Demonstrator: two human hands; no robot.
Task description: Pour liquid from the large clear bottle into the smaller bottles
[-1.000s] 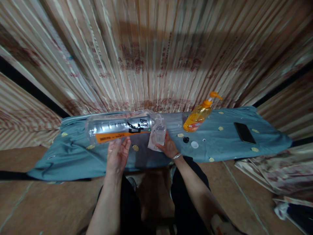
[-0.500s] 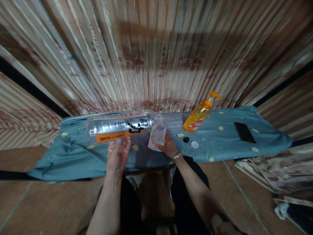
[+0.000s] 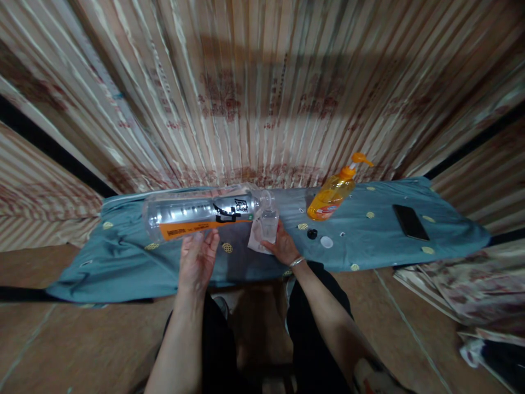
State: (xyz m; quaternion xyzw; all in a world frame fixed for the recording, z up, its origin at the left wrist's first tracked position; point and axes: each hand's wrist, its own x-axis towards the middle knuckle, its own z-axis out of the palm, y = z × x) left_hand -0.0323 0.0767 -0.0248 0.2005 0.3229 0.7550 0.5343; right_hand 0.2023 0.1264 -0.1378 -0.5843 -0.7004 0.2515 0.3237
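Note:
My left hand (image 3: 198, 257) grips a large clear plastic bottle (image 3: 205, 210) from below, with the thumb in front and the fingers partly hidden. The bottle lies almost level, its neck pointing right, and bears a silver and orange label. At its mouth stands a small clear cup (image 3: 269, 225), which looks partly filled with clear liquid. The fingers of my right hand (image 3: 286, 247) are closed around the cup's lower right side. Under the cup lies a pale cloth or tissue (image 3: 255, 235).
A pump bottle (image 3: 331, 198) of orange liquid stands right of the cup. In front of it lie a black cap (image 3: 312, 234) and a white disc (image 3: 327, 242). A dark phone (image 3: 410, 222) rests farther right on the teal cloth (image 3: 385, 246). Pleated curtains (image 3: 254, 109) hang behind.

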